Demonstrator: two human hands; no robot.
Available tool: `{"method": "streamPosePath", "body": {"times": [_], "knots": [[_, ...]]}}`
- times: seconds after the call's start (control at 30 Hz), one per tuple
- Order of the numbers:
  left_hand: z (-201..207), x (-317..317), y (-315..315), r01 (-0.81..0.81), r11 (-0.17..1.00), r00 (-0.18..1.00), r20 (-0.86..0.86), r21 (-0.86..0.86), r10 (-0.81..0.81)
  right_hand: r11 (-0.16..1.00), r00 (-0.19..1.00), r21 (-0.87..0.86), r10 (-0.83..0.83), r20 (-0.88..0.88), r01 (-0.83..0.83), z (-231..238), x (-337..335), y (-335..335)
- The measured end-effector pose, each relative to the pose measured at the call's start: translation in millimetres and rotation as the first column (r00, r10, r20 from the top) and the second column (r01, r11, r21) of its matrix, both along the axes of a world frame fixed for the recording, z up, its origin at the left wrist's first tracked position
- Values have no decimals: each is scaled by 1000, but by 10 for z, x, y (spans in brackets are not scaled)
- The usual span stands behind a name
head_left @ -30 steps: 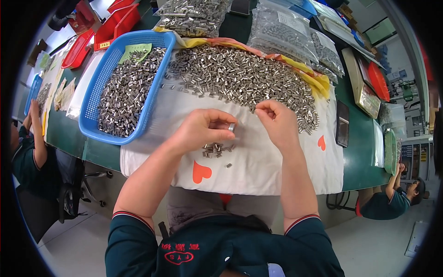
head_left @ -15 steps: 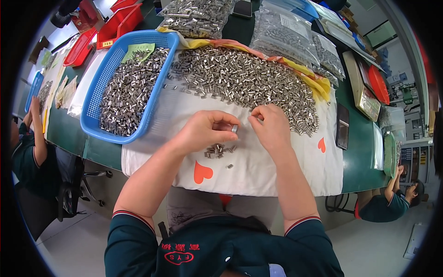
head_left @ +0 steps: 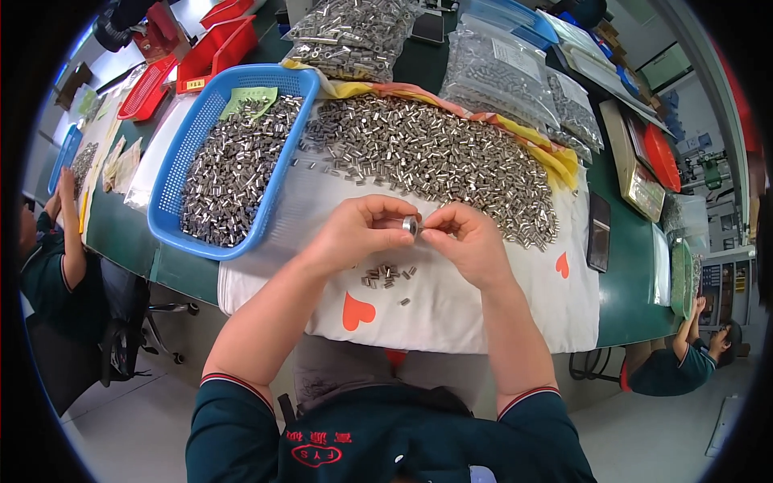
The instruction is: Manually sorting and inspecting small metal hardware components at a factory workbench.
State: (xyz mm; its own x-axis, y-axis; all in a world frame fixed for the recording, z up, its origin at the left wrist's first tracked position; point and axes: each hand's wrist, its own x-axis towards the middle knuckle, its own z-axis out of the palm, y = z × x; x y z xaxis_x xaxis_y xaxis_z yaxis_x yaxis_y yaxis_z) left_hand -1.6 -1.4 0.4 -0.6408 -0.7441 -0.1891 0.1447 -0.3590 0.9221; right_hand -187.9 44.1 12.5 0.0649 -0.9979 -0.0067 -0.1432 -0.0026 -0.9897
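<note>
Metal ring (head_left: 410, 225), axis roughly sideways, faces the right hand (head_left: 471, 243).

One wide fisheye view from the head, facing down, near, onto fingers (head_left: 391, 206) and green worktable (head_left: 628, 298)

"How's the light?"
"Bright and fairly even; the metal pieces (head_left: 443, 153) glint, and shadows on the white cloth (head_left: 451, 314) stay soft."
"Sharp?"
"Clear mid-picture; outward, the table (head_left: 624, 282) visibly curves, details soften and the corners go black."
</note>
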Motion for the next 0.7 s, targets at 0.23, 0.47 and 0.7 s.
{"method": "streamPosePath", "body": {"times": [0.23,0.47,0.7], "knots": [[42,80,-3,-43,996,992,113,-84,52,990,981,-138,-37,-189,11,88,144,0],[-52,-53,-22,-56,940,982,153,-338,113,951,910,-310,-119,-397,-11,110,95,55],[-8,80,19,1,967,996,89,-254,23,994,966,-77,59,-252,-80,74,95,32]]}}
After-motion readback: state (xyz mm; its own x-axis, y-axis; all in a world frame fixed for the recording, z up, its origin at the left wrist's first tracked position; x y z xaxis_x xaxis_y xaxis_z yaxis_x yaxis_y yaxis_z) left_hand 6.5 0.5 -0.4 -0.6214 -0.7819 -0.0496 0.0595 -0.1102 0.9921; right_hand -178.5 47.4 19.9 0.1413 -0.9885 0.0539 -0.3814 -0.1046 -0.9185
